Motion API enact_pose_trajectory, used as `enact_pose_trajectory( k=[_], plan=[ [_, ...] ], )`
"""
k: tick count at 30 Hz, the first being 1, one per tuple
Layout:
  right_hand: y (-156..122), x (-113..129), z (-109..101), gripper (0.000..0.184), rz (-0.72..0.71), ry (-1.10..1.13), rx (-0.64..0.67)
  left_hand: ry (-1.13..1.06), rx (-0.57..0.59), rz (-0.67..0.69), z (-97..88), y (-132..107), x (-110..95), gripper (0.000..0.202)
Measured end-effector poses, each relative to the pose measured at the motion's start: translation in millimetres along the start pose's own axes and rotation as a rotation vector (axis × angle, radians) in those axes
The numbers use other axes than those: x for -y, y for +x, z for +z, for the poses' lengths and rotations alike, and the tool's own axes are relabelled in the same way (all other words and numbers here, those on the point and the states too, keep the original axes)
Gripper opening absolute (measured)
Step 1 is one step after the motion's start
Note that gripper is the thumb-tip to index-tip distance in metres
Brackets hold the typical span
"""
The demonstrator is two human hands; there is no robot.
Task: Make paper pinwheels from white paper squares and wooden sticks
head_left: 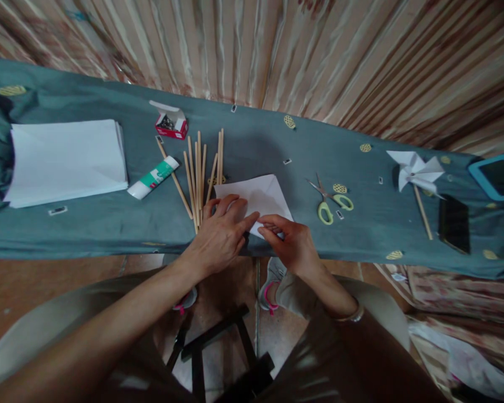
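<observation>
A white sheet of paper [265,193] lies at the table's front edge, turned at an angle. My left hand [220,235] rests on its left part with the fingers stretched out, index fingertip close to my right hand. At the near edge, my right hand [293,243] pinches the paper between thumb and fingers; the exact spot of the pinch is partly hidden. Several thin wooden sticks [198,173] lie just beyond my left hand, and one stick slants under a white and green glue tube [154,178]. Scissors [327,202] with green handles lie spread to the right of the paper.
A stack of white paper [67,162] lies on the left of the green tablecloth [252,145]. A small red box [172,131], lid up, holds metal bits. On the right are a white paper pinwheel [415,170] on a stick, a dark phone [453,224] and a blue-framed device [499,176].
</observation>
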State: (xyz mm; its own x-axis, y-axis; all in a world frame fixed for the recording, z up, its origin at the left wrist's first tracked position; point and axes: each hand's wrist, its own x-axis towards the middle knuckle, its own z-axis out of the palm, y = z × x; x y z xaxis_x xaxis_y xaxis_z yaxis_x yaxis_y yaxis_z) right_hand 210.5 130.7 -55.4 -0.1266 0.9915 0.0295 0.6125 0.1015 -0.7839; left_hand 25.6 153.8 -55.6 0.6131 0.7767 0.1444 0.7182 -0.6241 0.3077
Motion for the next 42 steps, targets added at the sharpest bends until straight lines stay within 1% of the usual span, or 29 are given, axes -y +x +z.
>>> enact_pose_trajectory(
  k=[3,6,9,11,14,16,18,21,25,28,33,35,38,42],
  plan=[
    [-1.0,0.4,0.8,0.018,-0.027,-0.047,-0.013,0.017,-0.007,0.004,0.8,1.4,-0.1,0.049],
    [-3.0,1.4,-2.4,0.018,-0.083,-0.157,-0.042,0.025,-0.004,0.007,0.8,2.8,-0.2,0.049],
    [-3.2,2.0,-13.1,0.022,-0.109,-0.216,-0.094,0.016,-0.007,0.0,1.8,4.6,0.8,0.047],
    [-1.6,0.3,-23.3,0.024,-0.093,-0.239,-0.159,0.008,-0.018,-0.003,3.1,6.1,2.3,0.046],
    [3.4,-7.0,-37.3,0.026,-0.059,-0.294,-0.266,0.004,-0.039,0.0,4.0,8.9,4.6,0.042],
    [8.3,-14.3,-42.1,0.027,-0.049,-0.322,-0.305,-0.005,-0.052,0.003,3.1,10.8,4.9,0.037],
    [14.6,-21.3,-42.3,0.031,-0.046,-0.334,-0.303,-0.013,-0.059,0.012,1.6,12.3,3.6,0.034],
    [26.8,-27.2,-36.5,0.038,-0.043,-0.328,-0.252,-0.028,-0.069,0.011,0.4,13.9,0.9,0.032],
    [44.0,-23.2,-27.7,0.043,-0.03,-0.296,-0.209,-0.086,-0.111,-0.017,1.9,17.6,0.2,0.028],
    [52.3,-16.0,-25.6,0.046,0.02,-0.256,-0.206,-0.145,-0.124,-0.044,1.1,21.8,1.8,0.027],
    [56.6,-10.4,-27.3,0.048,0.111,-0.155,-0.186,-0.212,-0.122,-0.11,-5.8,24.6,6.5,0.035],
    [56.0,-12.3,-27.3,0.047,0.135,-0.12,-0.167,-0.222,-0.135,-0.116,-8.2,22.8,9.1,0.039],
    [53.0,-19.8,-25.2,0.044,0.162,-0.031,-0.155,-0.225,-0.188,-0.116,-11.2,17.1,12.4,0.04],
    [44.3,-33.4,-21.7,0.049,0.223,0.233,-0.219,-0.21,-0.251,-0.105,-15.1,7.6,12.9,0.036]
  ],
)
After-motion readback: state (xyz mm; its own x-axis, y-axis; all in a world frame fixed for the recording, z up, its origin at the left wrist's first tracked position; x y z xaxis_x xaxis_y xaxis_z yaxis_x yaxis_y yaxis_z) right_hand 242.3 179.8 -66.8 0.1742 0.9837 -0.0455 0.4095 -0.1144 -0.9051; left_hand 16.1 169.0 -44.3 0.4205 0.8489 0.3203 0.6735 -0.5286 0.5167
